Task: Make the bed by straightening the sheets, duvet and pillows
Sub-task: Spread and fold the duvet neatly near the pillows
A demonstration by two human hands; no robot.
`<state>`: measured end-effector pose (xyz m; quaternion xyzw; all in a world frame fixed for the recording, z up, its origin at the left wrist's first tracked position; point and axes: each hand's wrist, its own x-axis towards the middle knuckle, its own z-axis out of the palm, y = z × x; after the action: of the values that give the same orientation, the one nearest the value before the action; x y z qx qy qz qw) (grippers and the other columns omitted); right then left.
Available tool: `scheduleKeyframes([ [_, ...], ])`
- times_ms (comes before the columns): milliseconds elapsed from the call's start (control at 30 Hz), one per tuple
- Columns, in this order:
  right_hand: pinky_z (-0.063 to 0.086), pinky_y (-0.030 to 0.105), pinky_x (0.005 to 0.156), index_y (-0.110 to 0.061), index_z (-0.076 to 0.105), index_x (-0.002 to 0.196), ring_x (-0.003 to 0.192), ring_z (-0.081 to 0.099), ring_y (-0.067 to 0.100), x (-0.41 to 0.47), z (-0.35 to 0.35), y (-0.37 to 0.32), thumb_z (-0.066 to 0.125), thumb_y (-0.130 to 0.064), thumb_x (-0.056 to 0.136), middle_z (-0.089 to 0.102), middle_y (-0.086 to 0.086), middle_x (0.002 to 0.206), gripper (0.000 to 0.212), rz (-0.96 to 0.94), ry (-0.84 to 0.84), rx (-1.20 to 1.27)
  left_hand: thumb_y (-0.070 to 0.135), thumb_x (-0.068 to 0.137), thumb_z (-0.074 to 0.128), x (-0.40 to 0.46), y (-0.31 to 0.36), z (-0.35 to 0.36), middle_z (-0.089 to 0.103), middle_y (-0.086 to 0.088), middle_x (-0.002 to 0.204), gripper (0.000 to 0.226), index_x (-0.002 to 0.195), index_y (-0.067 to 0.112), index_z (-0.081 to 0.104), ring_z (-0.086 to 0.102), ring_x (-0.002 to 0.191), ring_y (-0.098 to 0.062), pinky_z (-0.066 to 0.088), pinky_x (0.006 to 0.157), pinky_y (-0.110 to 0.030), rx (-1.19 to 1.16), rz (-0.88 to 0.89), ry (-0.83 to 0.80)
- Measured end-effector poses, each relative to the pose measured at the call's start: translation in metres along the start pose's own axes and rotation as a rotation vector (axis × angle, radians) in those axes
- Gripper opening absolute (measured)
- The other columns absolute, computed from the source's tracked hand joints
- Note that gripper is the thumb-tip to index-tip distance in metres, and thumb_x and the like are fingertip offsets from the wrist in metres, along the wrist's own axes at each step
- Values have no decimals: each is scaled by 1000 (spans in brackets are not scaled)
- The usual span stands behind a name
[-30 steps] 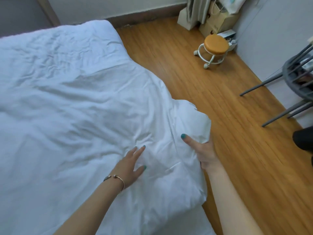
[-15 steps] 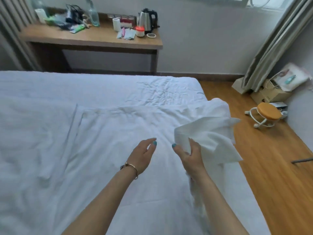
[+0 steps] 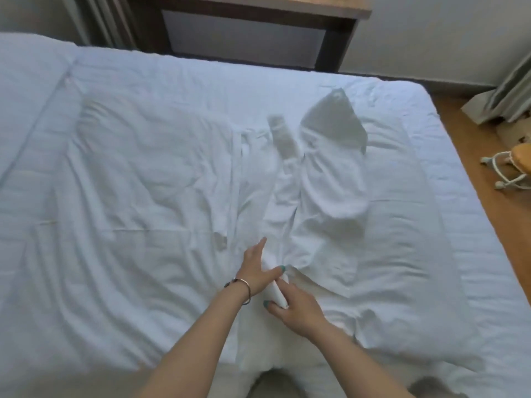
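A white duvet point(image 3: 138, 196) lies wrinkled over the bed, on a white sheet point(image 3: 201, 73) that shows along the far side. One duvet corner point(image 3: 330, 156) is flung up over the middle and blurred, its tip pointing away from me. My right hand point(image 3: 298, 308) grips a bunched fold of the duvet point(image 3: 277, 291) near the front centre. My left hand point(image 3: 257, 268), with a bracelet at the wrist, closes on the same fold just beyond it, thumb over the cloth. A white pillow point(image 3: 26, 70) sits at the far left.
A wooden desk point(image 3: 258, 12) stands against the wall behind the bed. Wooden floor point(image 3: 494, 225) runs along the right side, with a small orange-topped stool point(image 3: 514, 165) and a curtain point(image 3: 505, 90) at the far right.
My view has dropped onto the bed. The duvet corner held up in my right hand is now thrown across the bed, and both hands have come together on one fold.
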<state>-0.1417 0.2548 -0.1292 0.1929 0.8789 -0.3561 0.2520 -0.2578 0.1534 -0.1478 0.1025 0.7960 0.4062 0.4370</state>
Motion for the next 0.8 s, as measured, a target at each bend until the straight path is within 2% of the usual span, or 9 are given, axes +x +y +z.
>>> scheduleKeyframes([
  [100, 45, 29, 87, -54, 35, 138, 102, 55, 14, -1, -5, 12, 61, -53, 82, 51, -5, 108, 61, 25, -145, -26, 59, 79, 65, 20, 2, 18, 3, 2, 157, 88, 149, 43, 14, 10, 143, -27, 22, 113, -41, 42, 1, 88],
  [167, 46, 25, 87, -61, 51, 122, 95, 55, 8, -4, -12, 23, 67, -46, 80, 54, -5, 106, 47, 4, -157, 110, 72, 68, 65, 31, 12, 27, -6, 9, 156, 94, 145, 50, 16, 6, 141, -32, 24, 113, -45, 157, 14, 100],
  [300, 45, 21, 76, -54, 68, 81, 90, 60, 4, -10, -40, 66, 67, -5, 81, 65, -13, 94, 49, 95, 393, 341, 86, 47, 61, 44, 17, 57, -28, 11, 152, 122, 145, 51, -3, -13, 141, -40, 23, 110, -55, 493, 19, 52],
  [367, 44, 23, 82, -42, 67, 99, 94, 61, 9, -12, -59, 85, 69, -4, 80, 61, -8, 102, 42, 205, 623, 271, 83, 51, 62, 44, 11, 74, -31, 8, 152, 131, 146, 41, -18, -18, 141, -40, 23, 108, -57, 719, 69, -15],
  [433, 39, 27, 98, -24, 58, 127, 119, 50, 24, -11, -77, 99, 76, -15, 78, 51, 7, 124, 53, 351, 748, 231, 56, 76, 61, 45, 7, 81, -3, 6, 155, 102, 150, 37, -6, 5, 139, -36, 32, 105, -44, 710, 108, 71],
  [500, 31, 34, 110, -28, 35, 146, 135, 32, 24, -4, -92, 101, 82, -32, 75, 34, 8, 142, 86, 437, 690, 351, 15, 85, 50, 46, 7, 74, 32, 6, 141, 75, 150, 36, 19, 32, 121, -26, 45, 91, -31, 511, 121, 204],
  [600, 37, 34, 108, -33, 16, 151, 132, 36, 25, 21, -101, 84, 87, -37, 68, 20, 8, 145, 109, 341, 603, 504, 0, 86, 45, 38, -3, 57, 47, 0, 127, 62, 142, 26, 41, 49, 109, -26, 48, 82, -35, 294, 148, 289],
  [700, 44, 21, 91, -30, 27, 147, 105, 50, 17, 39, -104, 58, 85, -29, 72, 21, 1, 131, 95, 231, 420, 535, 7, 91, 49, 2, -28, 56, 51, 1, 119, 44, 134, 19, 51, 54, 107, -24, 44, 80, -30, 173, 105, 334],
  [800, 49, 23, 82, -23, 44, 135, 87, 53, 12, 41, -97, 51, 81, -37, 76, 33, 0, 128, 71, 137, 181, 242, 5, 88, 49, -33, -61, 63, 51, 4, 120, 50, 135, 22, 49, 52, 113, -21, 45, 87, -31, 233, -59, 284],
])
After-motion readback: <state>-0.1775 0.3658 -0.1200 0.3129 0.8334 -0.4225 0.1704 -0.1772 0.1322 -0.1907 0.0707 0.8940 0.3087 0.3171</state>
